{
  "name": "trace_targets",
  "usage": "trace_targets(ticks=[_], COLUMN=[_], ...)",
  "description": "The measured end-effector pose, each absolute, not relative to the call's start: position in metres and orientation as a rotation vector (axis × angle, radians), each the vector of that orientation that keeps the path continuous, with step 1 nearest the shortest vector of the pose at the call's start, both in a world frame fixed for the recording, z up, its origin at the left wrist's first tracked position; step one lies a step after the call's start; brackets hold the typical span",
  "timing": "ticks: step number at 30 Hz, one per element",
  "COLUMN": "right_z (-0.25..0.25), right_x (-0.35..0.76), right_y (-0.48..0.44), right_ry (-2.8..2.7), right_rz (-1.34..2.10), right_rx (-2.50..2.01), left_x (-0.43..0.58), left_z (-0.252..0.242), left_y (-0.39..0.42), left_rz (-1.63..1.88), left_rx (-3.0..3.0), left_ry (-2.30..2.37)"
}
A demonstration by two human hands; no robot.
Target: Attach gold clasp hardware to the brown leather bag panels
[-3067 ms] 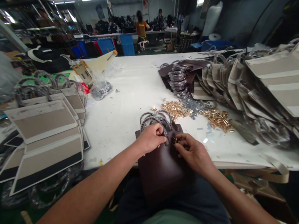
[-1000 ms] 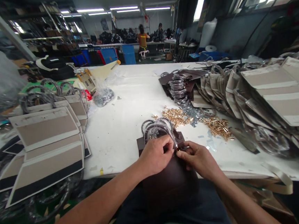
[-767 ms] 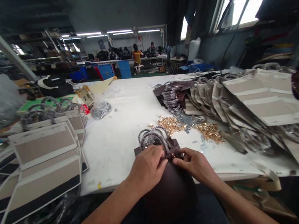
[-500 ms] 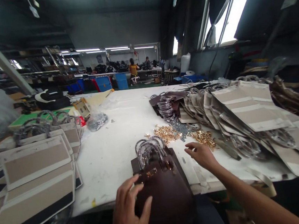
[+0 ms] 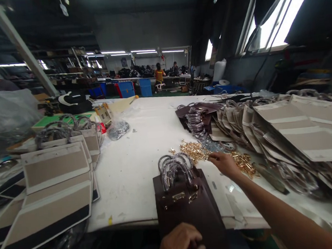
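A dark brown bag panel [image 5: 191,211] with gold metal fittings lies at the table's front edge, its plastic-wrapped handles [image 5: 175,168] standing at the top. My left hand [image 5: 180,244] rests over the lower part of the panel, fingers curled; what it may hold is hidden. My right hand [image 5: 222,162] reaches to the small gold parts [image 5: 194,151], with its fingertips pinched together at their right side, near some grey pieces. Whatever is in the pinch is too small to make out. More gold parts [image 5: 243,164] lie right of that hand.
Beige-lined bag panels [image 5: 56,165] are stacked at the left, and a large pile [image 5: 296,124] fills the right. Dark brown pieces [image 5: 208,109] lie further back on the white table [image 5: 128,162]. People are in the background.
My left hand has moved down and right onto the lower panel, its fingers now curled. My right hand has closed its fingertips at the gold parts. The view has swung left.
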State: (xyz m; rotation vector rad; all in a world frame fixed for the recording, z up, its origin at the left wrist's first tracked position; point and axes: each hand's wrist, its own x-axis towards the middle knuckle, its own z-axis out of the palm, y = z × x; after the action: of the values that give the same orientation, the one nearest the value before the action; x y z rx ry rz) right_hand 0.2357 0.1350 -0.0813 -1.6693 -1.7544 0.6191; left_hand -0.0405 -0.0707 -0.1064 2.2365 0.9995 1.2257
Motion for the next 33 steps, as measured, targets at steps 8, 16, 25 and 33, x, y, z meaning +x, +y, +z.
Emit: trace_targets(ticks=[8, 16, 25, 33], right_z=[-0.03, -0.036, -0.044, -0.053], right_x=[0.178, 0.156, 0.149, 0.146], right_y=[-0.02, -0.053, -0.065, -0.064], right_ry=[-1.312, -1.349, -1.228, -1.315], right_rz=[1.39, 1.382, 1.06, 1.027], right_rx=[-1.294, -1.277, -1.399, -1.308], left_x=[-0.014, -0.029, -0.019, -0.02], left_z=[-0.065, -0.064, -0.06, -0.063], left_y=[-0.053, -0.066, -0.073, -0.073], left_rz=[1.447, 1.406, 1.332, 1.183], left_rx=[2.006, 2.224, 1.893, 1.398], left_ry=[1.193, 1.186, 1.242, 1.225])
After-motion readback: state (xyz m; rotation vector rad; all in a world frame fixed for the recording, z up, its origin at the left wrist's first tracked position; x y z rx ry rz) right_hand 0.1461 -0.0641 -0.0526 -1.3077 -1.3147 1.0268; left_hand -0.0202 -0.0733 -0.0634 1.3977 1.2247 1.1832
